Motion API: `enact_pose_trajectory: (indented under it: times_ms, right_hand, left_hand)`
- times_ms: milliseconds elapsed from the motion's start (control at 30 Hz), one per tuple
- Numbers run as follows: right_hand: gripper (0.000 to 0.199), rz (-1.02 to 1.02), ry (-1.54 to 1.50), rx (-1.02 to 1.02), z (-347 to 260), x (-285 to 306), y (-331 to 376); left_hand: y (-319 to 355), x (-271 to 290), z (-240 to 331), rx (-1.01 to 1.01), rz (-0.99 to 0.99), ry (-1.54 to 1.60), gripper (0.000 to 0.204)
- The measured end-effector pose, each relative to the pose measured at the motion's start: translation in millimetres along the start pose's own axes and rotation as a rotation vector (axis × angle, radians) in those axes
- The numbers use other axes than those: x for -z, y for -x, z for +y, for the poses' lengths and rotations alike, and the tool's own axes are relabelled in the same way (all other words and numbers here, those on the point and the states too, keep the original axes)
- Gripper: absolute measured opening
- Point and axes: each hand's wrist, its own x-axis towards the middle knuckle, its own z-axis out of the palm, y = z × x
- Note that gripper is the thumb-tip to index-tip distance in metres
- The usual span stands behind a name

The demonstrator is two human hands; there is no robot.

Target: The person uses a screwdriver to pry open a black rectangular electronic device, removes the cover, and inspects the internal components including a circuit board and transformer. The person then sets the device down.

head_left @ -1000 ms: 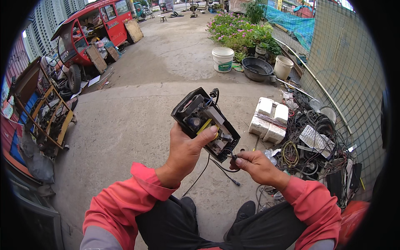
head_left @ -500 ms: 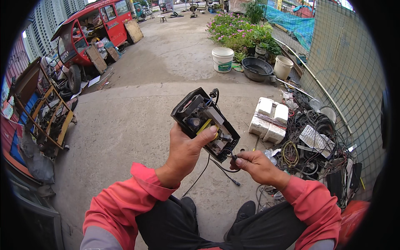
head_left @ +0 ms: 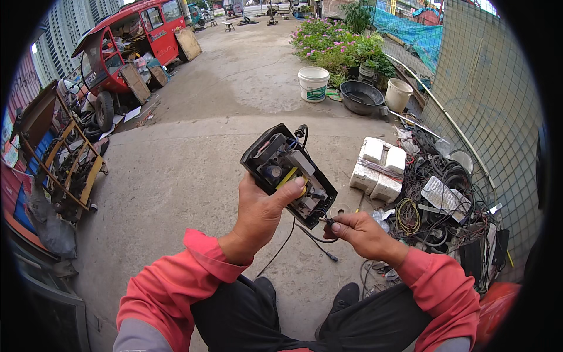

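Note:
My left hand (head_left: 261, 208) holds an opened power supply unit (head_left: 281, 157), a black case tilted in the air above my knees. Its thumb presses on a yellow-wrapped transformer (head_left: 288, 176) inside; grey metal heat sinks and a round capacitor also show. At the case's lower right corner, my right hand (head_left: 359, 230) pinches the black cable (head_left: 329, 224) where it leaves the case. Black leads hang below, one ending in a small plug (head_left: 333, 257). Another black connector (head_left: 301, 130) sticks out at the far end. The fingers under the case are hidden.
To the right, a white foam block (head_left: 378, 170) stands beside a heap of tangled cables (head_left: 437, 193) along a wire fence (head_left: 487, 111). Farther off are a white bucket (head_left: 313, 85), a black basin (head_left: 362, 98) and flowering plants. A metal frame (head_left: 73, 158) and red vehicle (head_left: 138, 38) stand left.

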Motion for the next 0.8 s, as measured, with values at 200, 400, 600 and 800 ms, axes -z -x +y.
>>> enact_pose_trajectory:
  times_ms: [200, 400, 600, 800]
  right_hand:
    - [0.027, -0.007, -0.008, -0.006, -0.6, 0.9, 0.4]
    - [0.027, -0.013, -0.026, -0.004, -2.1, 0.6, 0.4]
    - [0.027, -0.017, -0.036, -0.009, -1.1, 1.5, 1.8]
    - [0.027, -0.027, -0.05, -0.02, -4.9, 1.3, 1.6]
  left_hand:
    - [0.3, -0.4, 2.0, 0.008, -0.002, 0.011, 0.044]
    - [-0.4, 0.8, 1.8, 0.014, -0.007, 0.008, 0.044]
    - [-0.2, -0.7, 1.2, 0.005, -0.007, 0.011, 0.044]
    - [0.0, -0.1, 1.3, 0.001, -0.006, -0.007, 0.041]
